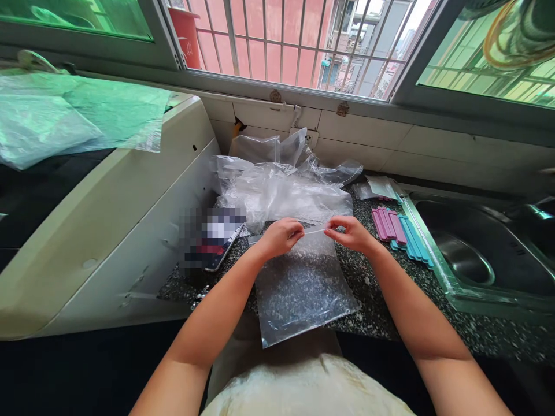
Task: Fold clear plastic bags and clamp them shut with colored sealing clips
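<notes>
Granite counter (373, 300): left hand (280, 237) and right hand (353, 233) are pinching clear bag (303, 289) mouth at 12 o'clock, long axis running 12–6.

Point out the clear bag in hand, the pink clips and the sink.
Clear bag (303, 283), head view, on its flat middle.
Pink clips (387, 224), head view, mid-bundle.
Sink (466, 263), head view, on the basin floor.

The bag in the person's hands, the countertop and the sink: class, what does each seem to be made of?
Bag: thin clear plastic, glossy; the counter shows through it. Both the left hand and the right hand pinch its top edge. Countertop: probably polished granite or similar stone, dark with speckles. Sink: looks like stainless steel, grey with a brushed sheen.
</notes>
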`<state>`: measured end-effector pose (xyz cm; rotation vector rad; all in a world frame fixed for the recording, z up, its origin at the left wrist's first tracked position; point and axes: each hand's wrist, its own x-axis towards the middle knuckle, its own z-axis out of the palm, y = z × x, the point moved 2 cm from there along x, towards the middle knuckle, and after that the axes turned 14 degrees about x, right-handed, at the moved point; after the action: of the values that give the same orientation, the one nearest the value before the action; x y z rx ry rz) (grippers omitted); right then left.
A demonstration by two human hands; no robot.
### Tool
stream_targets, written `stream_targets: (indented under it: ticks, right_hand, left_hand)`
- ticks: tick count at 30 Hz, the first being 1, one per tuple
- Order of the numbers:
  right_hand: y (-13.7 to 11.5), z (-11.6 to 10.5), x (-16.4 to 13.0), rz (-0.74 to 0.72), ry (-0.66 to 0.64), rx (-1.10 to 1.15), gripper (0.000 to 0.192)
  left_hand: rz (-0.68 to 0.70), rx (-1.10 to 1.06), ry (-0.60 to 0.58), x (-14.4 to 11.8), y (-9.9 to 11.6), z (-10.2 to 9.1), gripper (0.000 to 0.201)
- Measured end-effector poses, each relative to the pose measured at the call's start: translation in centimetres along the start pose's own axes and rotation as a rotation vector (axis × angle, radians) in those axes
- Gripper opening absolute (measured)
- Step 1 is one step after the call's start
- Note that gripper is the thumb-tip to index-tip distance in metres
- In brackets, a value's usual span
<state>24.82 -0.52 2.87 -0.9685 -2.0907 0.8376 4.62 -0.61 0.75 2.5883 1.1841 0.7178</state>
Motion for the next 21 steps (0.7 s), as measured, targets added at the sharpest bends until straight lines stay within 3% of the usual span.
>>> stream_targets:
  ticks: [7, 21]
  right_hand:
    - [-0.19, 0.06, 0.08, -0.08, -0.003, -0.024, 0.02]
    - [-0.37, -0.14, 0.07, -0.106, 0.018, -0.05, 0.019]
  left_hand:
    - [-0.018, -0.057, -0.024, -0.09, 0.14, -0.26, 0.009]
    - [-0.075, -0.183, -0.029, 0.07, -0.49, 0.13, 0.011]
